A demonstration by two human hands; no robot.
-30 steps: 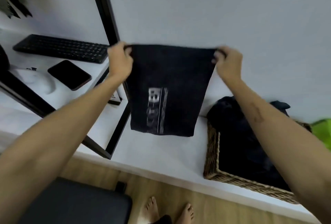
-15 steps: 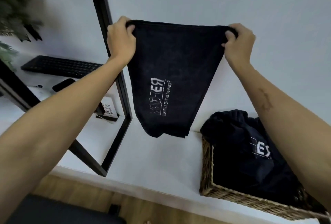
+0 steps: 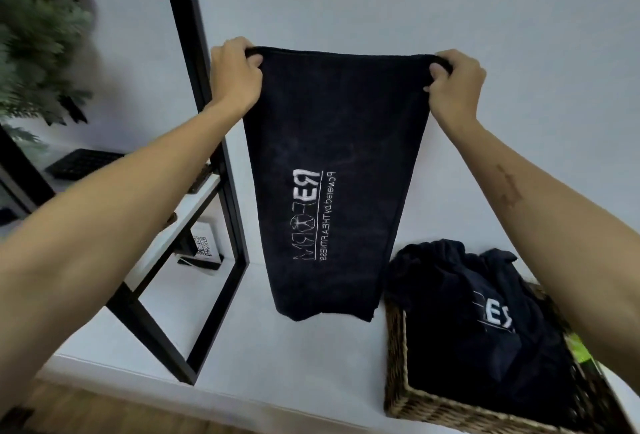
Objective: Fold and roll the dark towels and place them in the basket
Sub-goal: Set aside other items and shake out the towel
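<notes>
**Holding a dark towel up by its top corners**

Left hand [image 3: 235, 75] grips the top-left corner of the dark towel [image 3: 337, 163], fingers curled over the hem. Right hand [image 3: 455, 81] grips the top-right corner the same way, thumb and fingers pinching the bunched edge. Both arms are raised and extended forward.

Towel hangs vertically between the hands, top edge stretched nearly straight, in front of the pale wall [image 3: 450, 0]. White logo [image 3: 310, 215] runs down the face, rotated sideways and mirrored. Bottom edge hangs just over the white tabletop [image 3: 294, 364]; can't tell if it touches. Lower right corner looks doubled, a second layer showing behind it.

Wicker basket [image 3: 396, 357] sits on the tabletop at lower right, just beside the hanging towel's bottom edge. Inside it: a loose heap of dark towels [image 3: 467, 347], unrolled, white lettering showing on one, piled above the rim at the back. Something bright green [image 3: 581, 352] shows at the basket's right side, partly hidden by the right forearm; can't identify it.

Left side: black metal frame [image 3: 194, 87], upright and leaning in the wide-angle view. Behind it a black keyboard [image 3: 83, 163] on a white desk, a small card with a QR code [image 3: 202, 246], and a blurred green plant [image 3: 38, 52] at top left. Wood floor [image 3: 104, 413] at the bottom edge.
</notes>
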